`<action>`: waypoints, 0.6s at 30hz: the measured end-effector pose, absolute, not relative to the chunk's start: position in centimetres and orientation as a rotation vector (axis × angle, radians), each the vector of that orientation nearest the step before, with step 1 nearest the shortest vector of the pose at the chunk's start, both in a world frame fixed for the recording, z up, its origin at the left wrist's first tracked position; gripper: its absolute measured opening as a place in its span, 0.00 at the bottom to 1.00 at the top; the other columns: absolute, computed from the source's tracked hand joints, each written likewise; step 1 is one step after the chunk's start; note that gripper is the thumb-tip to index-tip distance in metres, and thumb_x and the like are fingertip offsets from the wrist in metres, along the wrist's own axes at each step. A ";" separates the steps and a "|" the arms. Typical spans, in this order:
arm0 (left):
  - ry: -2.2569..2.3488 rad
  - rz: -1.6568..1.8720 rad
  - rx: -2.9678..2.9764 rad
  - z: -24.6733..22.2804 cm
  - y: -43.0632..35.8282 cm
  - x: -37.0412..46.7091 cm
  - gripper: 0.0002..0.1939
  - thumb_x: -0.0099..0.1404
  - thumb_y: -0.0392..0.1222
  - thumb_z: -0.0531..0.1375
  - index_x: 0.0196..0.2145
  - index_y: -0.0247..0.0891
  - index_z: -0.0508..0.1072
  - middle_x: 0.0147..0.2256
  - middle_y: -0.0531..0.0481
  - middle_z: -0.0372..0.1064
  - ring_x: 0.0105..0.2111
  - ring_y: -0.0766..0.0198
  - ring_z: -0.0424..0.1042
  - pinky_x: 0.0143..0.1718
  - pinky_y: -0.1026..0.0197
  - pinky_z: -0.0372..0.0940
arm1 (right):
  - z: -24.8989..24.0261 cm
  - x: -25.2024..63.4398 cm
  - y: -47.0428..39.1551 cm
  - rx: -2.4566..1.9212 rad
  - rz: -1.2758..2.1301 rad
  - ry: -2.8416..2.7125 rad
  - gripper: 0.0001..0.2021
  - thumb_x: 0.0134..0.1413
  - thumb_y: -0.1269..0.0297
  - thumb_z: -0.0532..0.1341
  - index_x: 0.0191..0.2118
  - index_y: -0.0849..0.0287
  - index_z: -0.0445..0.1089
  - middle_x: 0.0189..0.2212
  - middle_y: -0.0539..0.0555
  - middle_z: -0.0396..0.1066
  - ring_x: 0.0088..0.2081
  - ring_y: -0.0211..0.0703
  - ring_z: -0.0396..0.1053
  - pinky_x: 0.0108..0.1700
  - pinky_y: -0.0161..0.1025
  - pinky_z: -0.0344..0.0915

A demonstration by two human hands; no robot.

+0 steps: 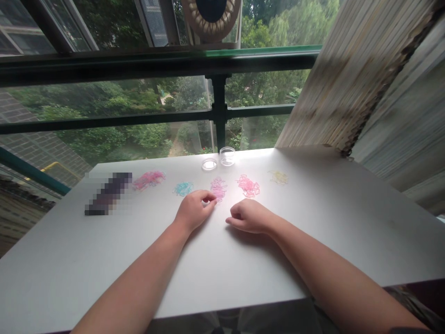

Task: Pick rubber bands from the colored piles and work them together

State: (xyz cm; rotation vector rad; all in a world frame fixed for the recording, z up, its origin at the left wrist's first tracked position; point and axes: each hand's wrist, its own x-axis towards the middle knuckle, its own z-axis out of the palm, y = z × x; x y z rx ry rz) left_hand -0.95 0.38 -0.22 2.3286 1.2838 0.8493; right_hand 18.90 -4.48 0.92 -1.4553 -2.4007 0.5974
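Note:
Small elastic bands lie in loose piles sorted mostly by colour. At the edge of the purple pile (218, 188), my left hand (195, 209) has its thumb and fingertips pinched together, touching the bands; whether one is between them is too small to tell. My right hand (249, 216) rests just above the tabletop, nearer to me than the pink pile (248, 185). Its fingers are curled in and hide whatever they may hold. A blue pile (183, 188) is left of my left hand. Farther right lies a small yellow pile (279, 177).
On the white table (194, 273), a mixed, mostly pink pile (149, 180) lies beside a pixelated dark object (110, 195). A round clear lid (209, 165) and clear container (227, 157) stand at the far edge. Behind are a green railing (156, 64) and a curtain (323, 79).

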 end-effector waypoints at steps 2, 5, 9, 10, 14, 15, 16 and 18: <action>1.271 0.856 2.333 -0.2 0.4 -0.9 0.08 0.58 0.41 0.57 0.32 0.40 0.75 0.33 0.50 0.74 0.33 0.62 0.71 0.35 0.61 0.66 | 0.8 18.8 -4.5 -1.456 0.600 -2.373 0.13 0.49 0.62 0.59 0.18 0.60 0.62 0.15 0.46 0.59 0.19 0.31 0.51 0.24 0.33 0.45; 1.236 0.863 2.333 0.0 0.2 -0.9 0.08 0.58 0.41 0.57 0.32 0.40 0.75 0.33 0.50 0.74 0.33 0.62 0.71 0.34 0.61 0.66 | 0.5 18.7 -4.3 -1.457 0.609 -2.250 0.08 0.49 0.65 0.59 0.23 0.59 0.66 0.18 0.47 0.64 0.20 0.32 0.55 0.25 0.32 0.49; 1.124 0.851 2.345 0.3 -0.3 -0.6 0.07 0.57 0.40 0.58 0.33 0.40 0.75 0.32 0.50 0.75 0.32 0.63 0.71 0.34 0.62 0.66 | 0.1 18.9 -3.9 -1.449 0.583 -2.014 0.04 0.49 0.67 0.60 0.33 0.59 0.68 0.22 0.47 0.67 0.23 0.33 0.60 0.26 0.32 0.53; 1.100 0.846 2.348 0.4 -0.4 -0.6 0.07 0.57 0.39 0.58 0.32 0.40 0.75 0.32 0.50 0.75 0.32 0.63 0.71 0.34 0.62 0.65 | 0.0 19.0 -3.8 -1.435 0.565 -1.979 0.05 0.48 0.67 0.60 0.34 0.59 0.68 0.23 0.47 0.67 0.23 0.33 0.60 0.27 0.31 0.54; 1.070 0.842 2.341 0.4 -0.8 -0.3 0.06 0.57 0.38 0.58 0.32 0.40 0.75 0.31 0.52 0.74 0.31 0.65 0.71 0.34 0.63 0.65 | -0.1 19.2 -3.6 -1.318 0.535 -2.018 0.01 0.49 0.69 0.60 0.30 0.59 0.69 0.23 0.48 0.66 0.23 0.32 0.59 0.27 0.31 0.55; 1.068 0.845 2.337 0.4 -0.9 -0.2 0.06 0.57 0.38 0.59 0.32 0.40 0.75 0.31 0.52 0.74 0.31 0.65 0.71 0.34 0.63 0.65 | 0.0 19.2 -3.6 -1.289 0.533 -2.041 0.01 0.48 0.70 0.60 0.29 0.59 0.69 0.22 0.48 0.66 0.23 0.32 0.59 0.27 0.30 0.55; 1.065 0.849 2.334 0.3 -0.9 -0.2 0.06 0.57 0.38 0.59 0.32 0.40 0.75 0.31 0.52 0.74 0.31 0.65 0.71 0.34 0.63 0.64 | 0.0 19.2 -3.6 -1.267 0.532 -2.057 0.01 0.48 0.71 0.60 0.28 0.60 0.69 0.22 0.48 0.66 0.23 0.32 0.59 0.27 0.30 0.55; 1.059 0.853 2.328 0.3 -1.0 -0.1 0.05 0.57 0.38 0.59 0.32 0.40 0.75 0.30 0.52 0.74 0.31 0.66 0.71 0.34 0.64 0.64 | 0.0 19.1 -3.7 -1.248 0.526 -2.068 0.02 0.48 0.72 0.60 0.28 0.60 0.69 0.23 0.48 0.66 0.24 0.32 0.59 0.28 0.30 0.56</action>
